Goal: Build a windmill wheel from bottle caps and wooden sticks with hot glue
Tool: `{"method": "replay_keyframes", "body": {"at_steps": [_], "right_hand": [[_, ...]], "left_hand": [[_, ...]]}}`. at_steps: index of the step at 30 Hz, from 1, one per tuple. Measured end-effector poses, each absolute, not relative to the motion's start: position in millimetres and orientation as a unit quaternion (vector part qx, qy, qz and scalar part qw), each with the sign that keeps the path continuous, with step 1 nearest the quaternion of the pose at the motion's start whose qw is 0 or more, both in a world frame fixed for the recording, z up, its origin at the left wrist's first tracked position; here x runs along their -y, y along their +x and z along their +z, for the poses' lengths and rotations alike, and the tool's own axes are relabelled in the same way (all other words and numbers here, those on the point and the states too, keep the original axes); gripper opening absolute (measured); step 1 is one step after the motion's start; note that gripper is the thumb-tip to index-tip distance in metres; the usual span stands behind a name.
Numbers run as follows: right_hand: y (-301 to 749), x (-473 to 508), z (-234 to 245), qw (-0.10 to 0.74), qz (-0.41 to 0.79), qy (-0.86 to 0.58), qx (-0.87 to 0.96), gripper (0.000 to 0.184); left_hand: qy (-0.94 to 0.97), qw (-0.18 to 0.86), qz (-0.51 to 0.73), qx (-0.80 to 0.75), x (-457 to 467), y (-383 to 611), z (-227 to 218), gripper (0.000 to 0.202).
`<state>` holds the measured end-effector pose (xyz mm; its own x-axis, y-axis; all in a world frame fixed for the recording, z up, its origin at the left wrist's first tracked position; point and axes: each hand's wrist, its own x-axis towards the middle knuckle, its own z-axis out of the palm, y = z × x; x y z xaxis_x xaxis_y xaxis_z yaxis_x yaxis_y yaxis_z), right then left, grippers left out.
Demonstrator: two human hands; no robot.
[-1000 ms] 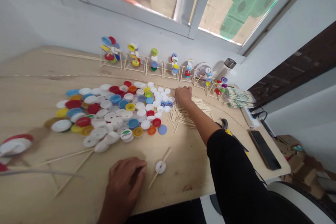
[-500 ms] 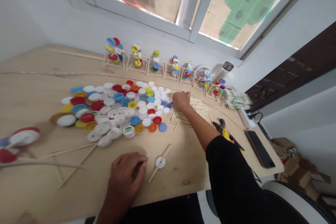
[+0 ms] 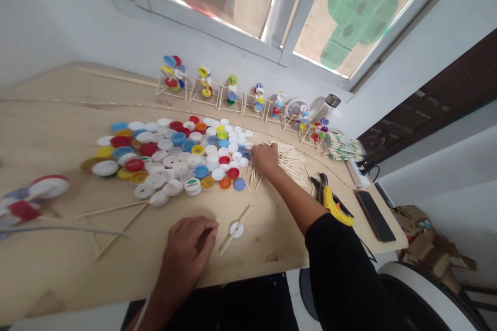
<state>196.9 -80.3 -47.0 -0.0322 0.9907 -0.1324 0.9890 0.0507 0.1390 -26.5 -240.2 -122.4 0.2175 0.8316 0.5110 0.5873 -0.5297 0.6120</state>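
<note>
My left hand [image 3: 189, 248] rests on the table near its front edge, fingers curled in and thumb tip against the index finger; anything inside the curl is hidden. To its right lies a white bottle cap [image 3: 239, 230] with a thin wooden stick [image 3: 230, 242] across it. My right hand [image 3: 265, 159] reaches forward, knuckles up and fingers bent down, at the left side of a loose pile of wooden sticks [image 3: 290, 161]. Its fingertips are hidden, so I cannot see what they grip. Many coloured bottle caps [image 3: 178, 138] are spread to the left of the right hand.
Several stick frames with cap wheels [image 3: 232, 94] line the wall. Another cap wheel [image 3: 48, 186] is at far left. On the right are a yellow glue gun [image 3: 334, 208], a phone [image 3: 375, 215], a power strip [image 3: 357, 173], bagged sticks [image 3: 344, 146] and a bottle [image 3: 327, 107].
My right hand has shifted a little toward me along the near left side of the stick pile. My left hand and the cap with its stick stay in place. The view has tilted slightly.
</note>
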Motion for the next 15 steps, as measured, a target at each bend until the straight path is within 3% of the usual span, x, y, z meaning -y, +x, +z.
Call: {"method": "replay_keyframes", "body": {"at_steps": [5,15], "right_hand": [[196.3,88.2,-47.3,0.085,0.016,0.682,-0.726,0.030],[188.7,107.7,-55.9,0.059,0.027,0.658,-0.750,0.031]], "left_hand": [[0.799,0.110,0.395,-0.440,232.2,-15.5,-103.6,0.021],[0.886,0.014,0.230,-0.403,193.6,26.0,-96.4,0.029]]}}
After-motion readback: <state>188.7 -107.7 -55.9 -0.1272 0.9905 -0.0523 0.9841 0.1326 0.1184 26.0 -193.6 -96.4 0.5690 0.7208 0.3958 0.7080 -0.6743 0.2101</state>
